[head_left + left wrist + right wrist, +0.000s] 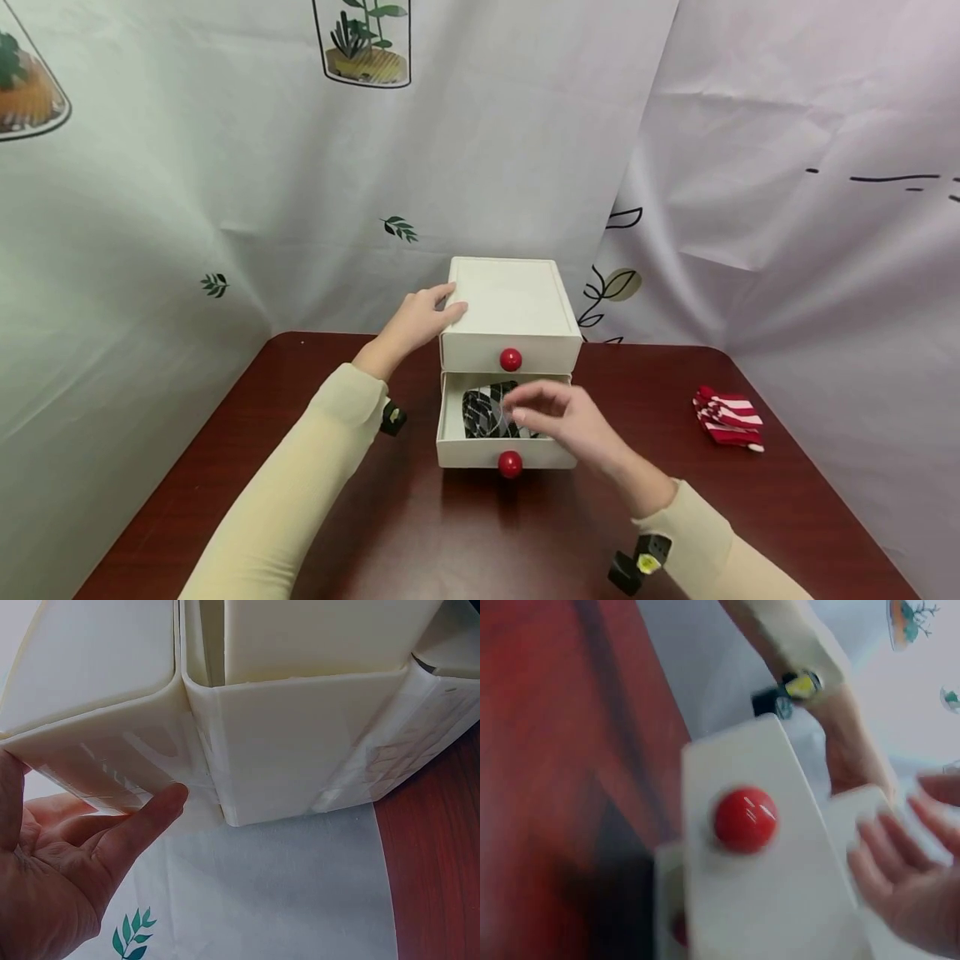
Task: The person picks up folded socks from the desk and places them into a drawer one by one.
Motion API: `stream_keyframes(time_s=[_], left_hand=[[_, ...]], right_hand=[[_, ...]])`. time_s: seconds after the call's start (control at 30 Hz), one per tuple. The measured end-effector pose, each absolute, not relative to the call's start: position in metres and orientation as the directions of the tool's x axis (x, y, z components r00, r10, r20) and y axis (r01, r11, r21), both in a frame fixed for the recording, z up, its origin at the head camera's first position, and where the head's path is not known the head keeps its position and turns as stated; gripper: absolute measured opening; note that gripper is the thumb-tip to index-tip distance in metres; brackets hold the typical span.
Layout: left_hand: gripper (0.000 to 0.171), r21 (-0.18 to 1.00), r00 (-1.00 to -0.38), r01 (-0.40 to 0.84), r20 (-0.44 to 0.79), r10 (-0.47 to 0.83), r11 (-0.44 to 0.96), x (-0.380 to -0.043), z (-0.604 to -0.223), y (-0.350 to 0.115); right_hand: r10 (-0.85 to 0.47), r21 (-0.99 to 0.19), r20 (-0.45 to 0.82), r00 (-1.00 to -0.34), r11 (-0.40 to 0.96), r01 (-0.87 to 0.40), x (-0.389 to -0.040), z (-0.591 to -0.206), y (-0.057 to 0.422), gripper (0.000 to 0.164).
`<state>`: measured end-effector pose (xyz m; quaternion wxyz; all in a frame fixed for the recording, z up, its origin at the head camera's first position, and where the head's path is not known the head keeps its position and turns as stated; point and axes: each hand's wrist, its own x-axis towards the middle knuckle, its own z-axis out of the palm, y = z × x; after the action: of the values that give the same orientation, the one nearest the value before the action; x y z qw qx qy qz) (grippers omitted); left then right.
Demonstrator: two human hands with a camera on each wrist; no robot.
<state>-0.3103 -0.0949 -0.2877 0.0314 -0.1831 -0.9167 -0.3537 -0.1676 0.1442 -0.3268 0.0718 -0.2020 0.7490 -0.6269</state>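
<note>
A white two-tier drawer box (510,296) stands on the table, each drawer front bearing a round red knob (746,820). The upper drawer is closed; the lower drawer (465,454) is pulled out. Inside it lies a folded black, grey and white patterned cloth (483,412). My left hand (420,317) rests against the top left edge of the box, its thumb and fingertips extended along the side panel (292,750). Over the pulled-out drawer my right hand (562,417) hovers with loosely bent fingers and nothing in them; it is blurred in the right wrist view.
On the right side of the dark red-brown table (637,500) lies a folded red-and-white striped cloth item (727,418). A pale printed curtain (300,192) hangs close behind the table and along its sides.
</note>
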Motion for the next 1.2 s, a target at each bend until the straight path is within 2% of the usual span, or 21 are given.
stream_keyframes(time_s=[0.07,0.17,0.27,0.37,0.43,0.63,0.83,1.2], left_hand=[[0.064,0.634,-0.931,0.358,0.187,0.313,0.686,-0.311,-0.288,-0.095],[0.064,0.635,-0.931,0.356,0.18,0.317,0.685,-0.312,-0.289,-0.095],[0.063,0.64,-0.93,0.357,0.176,0.323,0.68,-0.312,-0.289,-0.094],[0.063,0.641,-0.931,0.354,0.173,0.321,0.681,-0.311,-0.289,-0.094],[0.063,0.639,-0.932,0.352,0.173,0.318,0.684,-0.311,-0.29,-0.094],[0.064,0.643,-0.931,0.352,0.17,0.322,0.68,-0.31,-0.289,-0.094],[0.063,0.657,-0.934,0.344,0.169,0.314,0.671,-0.308,-0.286,-0.095],[0.063,0.659,-0.936,0.34,0.167,0.31,0.671,-0.311,-0.289,-0.096]], right_hand=[[-0.519,-0.978,0.183,-0.835,-0.007,-0.21,-0.156,-0.334,0.144,0.026],[-0.646,-0.981,0.176,-0.743,-0.179,-0.078,-0.139,-0.353,0.143,0.026],[-0.716,-0.962,0.133,-0.685,-0.261,0.086,-0.127,-0.377,0.139,0.025],[-0.745,-0.925,0.07,-0.663,-0.297,0.235,-0.119,-0.396,0.136,0.026],[-0.741,-0.903,0.04,-0.67,-0.313,0.293,-0.117,-0.403,0.134,0.027],[-0.657,-0.899,-0.066,-0.751,-0.287,0.33,-0.119,-0.408,0.131,0.034],[-0.596,-0.886,-0.178,-0.783,-0.249,0.391,-0.123,-0.409,0.128,0.045],[-0.496,-0.891,-0.181,-0.85,-0.284,0.355,-0.143,-0.41,0.125,0.045]])
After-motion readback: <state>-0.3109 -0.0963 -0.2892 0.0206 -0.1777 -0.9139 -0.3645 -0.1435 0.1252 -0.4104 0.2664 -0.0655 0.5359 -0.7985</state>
